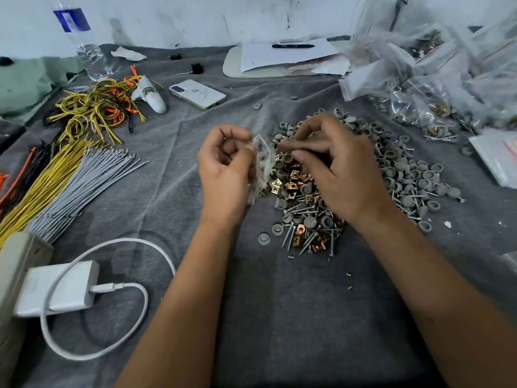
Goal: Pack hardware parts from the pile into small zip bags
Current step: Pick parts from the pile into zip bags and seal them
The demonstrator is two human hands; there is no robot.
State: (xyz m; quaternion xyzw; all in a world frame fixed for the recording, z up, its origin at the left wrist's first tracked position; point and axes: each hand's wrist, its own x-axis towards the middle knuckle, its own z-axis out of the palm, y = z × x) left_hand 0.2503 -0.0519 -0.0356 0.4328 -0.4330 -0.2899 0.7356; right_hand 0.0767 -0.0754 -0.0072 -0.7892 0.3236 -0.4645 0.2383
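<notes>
Just above the hardware pile (335, 175), L hand (223, 169) pinches a small zip bag (263, 161) w/ curled fingers; R hand (330, 163), fingers bent, pinches at the bag's mouth.

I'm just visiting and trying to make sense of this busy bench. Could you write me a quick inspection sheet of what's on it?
Surface: grey cloth, wrinkled, covers the table.
Job's things: pile of hardware holds grey caps, screws and brass-coloured clips; small zip bag held above its left edge; filled bags heaped far right; flat bags at right edge.
Clutter: phone, water bottle, pen on papers, white tube.
Grippers: left hand pinches the bag; right hand has fingertips at the bag's mouth, whether holding a part cannot be told.
Cables: white charger with looped cord; yellow wire loops; grey ties.
Surroundings: scuffed white wall.
</notes>
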